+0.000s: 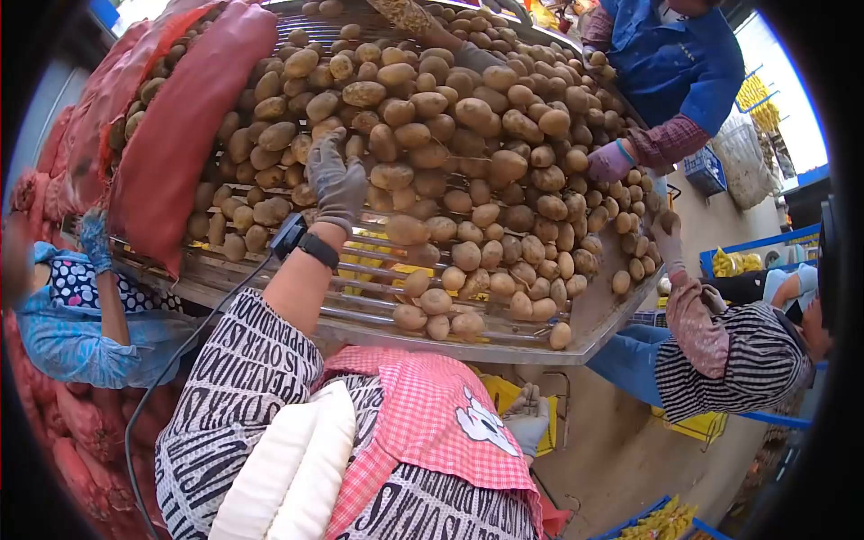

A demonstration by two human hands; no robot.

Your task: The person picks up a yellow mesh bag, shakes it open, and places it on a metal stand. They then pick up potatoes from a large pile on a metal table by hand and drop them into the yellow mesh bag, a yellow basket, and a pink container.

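My left hand (337, 177), in a grey glove, reaches over the sorting rack with its fingers stretched out. Its fingertips are at a potato (324, 129) in the spread of potatoes (432, 130); I see nothing gripped. A watch band and a small cabled device sit on that wrist. Low beside the pink checked apron (423, 405) is my right hand (528, 418), also gloved. Its fingers are loosely curled and apart, with nothing visible in them. Under my left forearm the bare metal rollers (360, 286) of the rack show.
Red mesh sacks (193, 135) lie at the rack's left end, beside a person in blue (108, 306). A co-worker in a blue jacket (666, 72) handles potatoes across from me. Another in stripes (733, 355) reaches in from the right. A yellow crate (504, 400) stands below the metal rim (531, 356).
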